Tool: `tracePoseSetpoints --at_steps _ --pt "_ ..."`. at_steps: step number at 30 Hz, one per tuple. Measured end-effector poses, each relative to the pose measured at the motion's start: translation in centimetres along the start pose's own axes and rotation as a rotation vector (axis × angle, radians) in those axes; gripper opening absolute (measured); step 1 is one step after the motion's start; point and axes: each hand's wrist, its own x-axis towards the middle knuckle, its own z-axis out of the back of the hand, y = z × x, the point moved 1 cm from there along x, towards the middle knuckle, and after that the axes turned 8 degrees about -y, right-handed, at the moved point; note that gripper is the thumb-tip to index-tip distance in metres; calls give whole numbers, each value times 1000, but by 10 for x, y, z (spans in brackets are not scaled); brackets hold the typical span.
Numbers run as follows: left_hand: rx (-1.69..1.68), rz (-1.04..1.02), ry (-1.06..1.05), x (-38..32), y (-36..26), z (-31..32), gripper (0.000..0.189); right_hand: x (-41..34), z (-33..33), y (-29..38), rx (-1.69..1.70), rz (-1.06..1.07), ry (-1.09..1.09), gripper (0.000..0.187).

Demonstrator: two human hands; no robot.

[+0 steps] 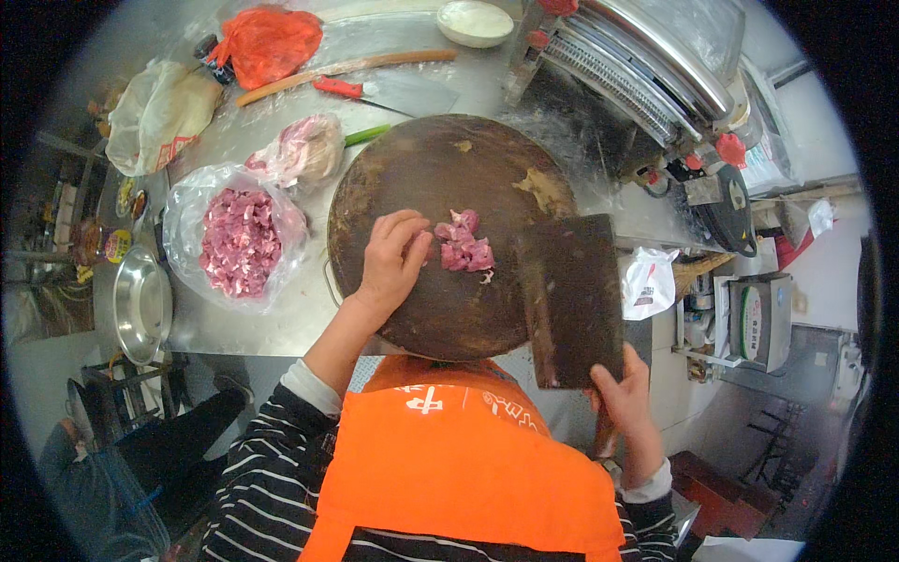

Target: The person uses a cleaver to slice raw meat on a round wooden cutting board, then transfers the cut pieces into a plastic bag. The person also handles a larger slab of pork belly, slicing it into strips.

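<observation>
On the round wooden chopping block (pixel 449 309) lies a small heap of raw meat chunks (pixel 465 246). My left hand (pixel 395 260) is over the block just left of that heap, its fingers curled together; a bit of pink shows at the fingertips, but I cannot tell whether they hold meat. My right hand (pixel 624 390) grips the handle of a broad, dark cleaver (pixel 572 302), whose blade reaches over the block's right edge. Left of the block, an open clear plastic bag (pixel 241 242) holds many diced meat pieces, and a bagged larger piece of meat (pixel 302 151) sits behind it.
A second cleaver with a red handle (pixel 338 86) and a wooden rolling pin (pixel 344 74) lie behind the block. A metal bowl (pixel 142 305) stands far left, a bowl of white powder (pixel 475 24) at the back. A roller machine (pixel 625 70) occupies the back right. Another person's leg (pixel 189 428) shows lower left.
</observation>
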Motion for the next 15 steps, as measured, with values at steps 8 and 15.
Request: tracePoseSetpoints --at_steps 8,15 --pt "106 16 -15 -7 2 3 36 42 -13 -44 148 -201 -157 25" --pt "75 91 -34 -22 16 14 43 71 -87 -1 -31 -87 101 31"
